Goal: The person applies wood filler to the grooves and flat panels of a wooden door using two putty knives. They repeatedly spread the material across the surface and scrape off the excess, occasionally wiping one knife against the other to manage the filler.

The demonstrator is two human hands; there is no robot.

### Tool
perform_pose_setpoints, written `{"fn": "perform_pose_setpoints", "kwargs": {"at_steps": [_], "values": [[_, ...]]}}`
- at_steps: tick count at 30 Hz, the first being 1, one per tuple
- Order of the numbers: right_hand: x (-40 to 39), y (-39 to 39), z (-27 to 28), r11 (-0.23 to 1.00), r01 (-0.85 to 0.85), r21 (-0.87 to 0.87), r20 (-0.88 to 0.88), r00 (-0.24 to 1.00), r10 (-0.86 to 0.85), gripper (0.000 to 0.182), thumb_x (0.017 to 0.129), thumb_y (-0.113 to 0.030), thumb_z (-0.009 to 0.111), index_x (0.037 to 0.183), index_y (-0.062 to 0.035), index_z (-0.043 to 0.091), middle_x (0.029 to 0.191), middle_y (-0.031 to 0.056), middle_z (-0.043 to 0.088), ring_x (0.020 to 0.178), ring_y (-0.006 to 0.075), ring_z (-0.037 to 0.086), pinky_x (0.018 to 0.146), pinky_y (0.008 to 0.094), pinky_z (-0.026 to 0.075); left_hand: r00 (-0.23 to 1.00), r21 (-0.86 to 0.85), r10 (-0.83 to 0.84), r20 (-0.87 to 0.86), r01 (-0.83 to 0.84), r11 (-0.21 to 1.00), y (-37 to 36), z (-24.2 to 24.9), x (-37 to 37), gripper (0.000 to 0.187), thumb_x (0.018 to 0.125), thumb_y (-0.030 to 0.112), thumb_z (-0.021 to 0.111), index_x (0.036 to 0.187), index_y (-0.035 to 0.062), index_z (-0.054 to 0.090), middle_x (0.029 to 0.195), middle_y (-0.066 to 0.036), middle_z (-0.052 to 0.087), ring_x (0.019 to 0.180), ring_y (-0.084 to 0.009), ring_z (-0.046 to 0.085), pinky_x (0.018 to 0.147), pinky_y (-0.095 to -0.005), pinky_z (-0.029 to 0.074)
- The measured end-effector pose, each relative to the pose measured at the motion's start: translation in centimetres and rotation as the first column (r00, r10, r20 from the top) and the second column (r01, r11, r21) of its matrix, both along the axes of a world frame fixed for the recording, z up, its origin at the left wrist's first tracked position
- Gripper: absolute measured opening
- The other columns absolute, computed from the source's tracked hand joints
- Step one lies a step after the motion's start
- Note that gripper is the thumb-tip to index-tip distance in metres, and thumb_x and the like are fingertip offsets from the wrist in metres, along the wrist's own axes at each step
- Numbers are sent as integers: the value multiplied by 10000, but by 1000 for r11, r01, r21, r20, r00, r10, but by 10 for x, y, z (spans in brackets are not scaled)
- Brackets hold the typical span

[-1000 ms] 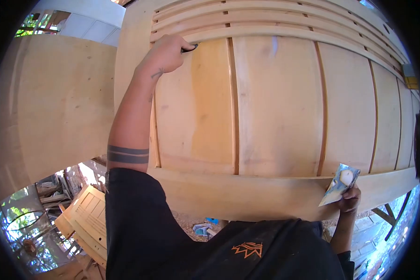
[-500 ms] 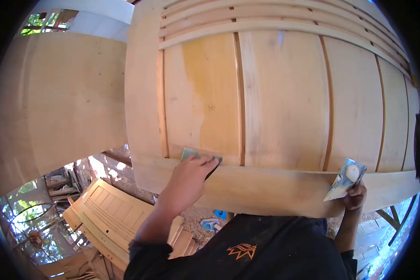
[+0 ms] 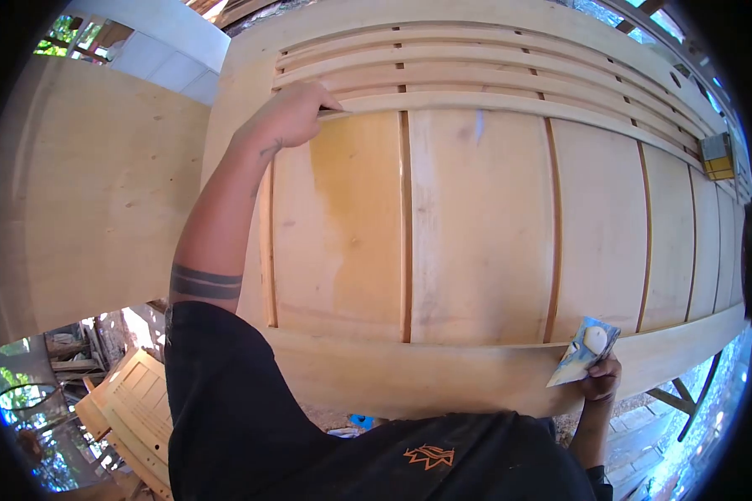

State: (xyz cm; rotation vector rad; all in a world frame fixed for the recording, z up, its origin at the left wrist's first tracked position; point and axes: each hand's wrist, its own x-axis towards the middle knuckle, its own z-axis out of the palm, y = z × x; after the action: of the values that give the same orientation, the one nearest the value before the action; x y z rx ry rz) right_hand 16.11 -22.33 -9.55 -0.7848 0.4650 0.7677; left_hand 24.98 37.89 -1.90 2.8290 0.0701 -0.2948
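A large pale wooden door [image 3: 485, 217] with slats and grooved panels lies before me. My left hand [image 3: 288, 115] is closed at the lowest slat near the panel's upper left corner. A thin dark edge of a flat scraper [image 3: 336, 109] shows at its fingertips; the rest is hidden. Below it, a yellowish smeared patch [image 3: 359, 209] covers part of the left panel. My right hand [image 3: 602, 380] grips a blue-and-white flat sheet [image 3: 572, 359] over the door's near edge. A round cream lump of paste [image 3: 595, 338] sits on that sheet.
Another plain wooden panel [image 3: 109, 184] stands to the left. A smaller panelled wooden door [image 3: 134, 409] lies lower left among scrap wood. A grey-and-yellow block [image 3: 716, 157] rests on the slats at far right. A support leg [image 3: 685, 397] shows below the near edge.
My left hand has moved from the panel's bottom edge up to the slat at its top. My right hand with the sheet shifted slightly in view as the camera moved.
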Motion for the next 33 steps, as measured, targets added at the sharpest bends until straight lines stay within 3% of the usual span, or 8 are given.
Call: {"fn": "perform_pose_setpoints", "kwargs": {"at_steps": [6, 12, 15, 18, 21, 24, 28, 33], "values": [[4, 10, 11, 998, -55, 42, 16, 998, 55, 728, 487, 11, 531, 1205, 74, 430, 1080, 233, 570, 992, 423, 560, 895, 523, 458, 964, 37, 80, -254, -73, 997, 2, 12, 21, 468, 646, -154, 403, 972, 43, 676, 982, -173, 647, 928, -307, 602, 807, -337, 469], [1, 10, 7, 999, 45, 3, 1, 999, -45, 727, 487, 11, 529, 1205, 70, 430, 1067, 235, 571, 971, 421, 566, 880, 523, 465, 992, 45, -48, -119, 54, 998, 14, -4, 23, 460, 637, -149, 411, 962, 36, 679, 897, -154, 662, 800, -259, 608, 705, -332, 480], [4, 10, 7, 998, -9, 58, 41, 999, 7, 724, 489, 9, 528, 1205, 62, 434, 1070, 225, 570, 986, 414, 560, 890, 526, 456, 955, -57, 110, -274, -130, 990, 16, -2, 31, 455, 630, -143, 426, 963, 35, 680, 805, -139, 656, 699, -218, 580, 616, -333, 470], [0, 5, 5, 999, -16, 40, 40, 999, 15, 717, 493, 4, 529, 1202, 60, 436, 1070, 223, 571, 993, 413, 556, 898, 524, 449, 908, 17, 134, -397, -139, 990, 12, 7, 32, 436, 638, -130, 441, 959, 38, 684, 754, -124, 642, 655, -193, 554, 567, -334, 456], [2, 4, 4, 1000, 12, 24, 46, 999, -13, 714, 496, -4, 529, 1201, 61, 437, 1069, 228, 570, 988, 415, 557, 899, 515, 451, 914, 14, -21, -405, 29, 999, -3, 12, 13, 422, 641, -116, 459, 955, 47, 689, 804, -137, 665, 681, -202, 591, 595, -327, 468], [4, -2, -2, 999, -31, 13, 63, 998, 30, 718, 497, -12, 525, 1206, 60, 434, 1078, 237, 566, 988, 421, 556, 903, 510, 450, 967, -100, -122, -224, 102, 990, -22, -4, -39, 408, 634, -114, 475, 937, 50, 693, 851, -159, 673, 722, -245, 628, 620, -339, 482], [6, 0, 1, 996, -79, 51, 66, 995, 76, 727, 498, -20, 518, 1215, 60, 427, 1097, 247, 558, 1000, 436, 549, 918, 513, 439, 973, -92, 0, -233, -22, 995, -75, 2, -124, 375, 637, -109, 517, 934, 48, 684, 909, -156, 644, 882, -325, 587, 766, -385, 472], [4, -2, -4, 994, -74, 82, 67, 995, 68, 736, 503, -12, 513, 1229, 65, 420, 1131, 225, 556, 1047, 410, 536, 951, 489, 421, 971, -50, 39, -236, -52, 997, -133, 14, -209, 400, 665, -114, 480, 978, 48, 668, 940, -156, 635, 935, -323, 575, 827, -376, 456]]}}
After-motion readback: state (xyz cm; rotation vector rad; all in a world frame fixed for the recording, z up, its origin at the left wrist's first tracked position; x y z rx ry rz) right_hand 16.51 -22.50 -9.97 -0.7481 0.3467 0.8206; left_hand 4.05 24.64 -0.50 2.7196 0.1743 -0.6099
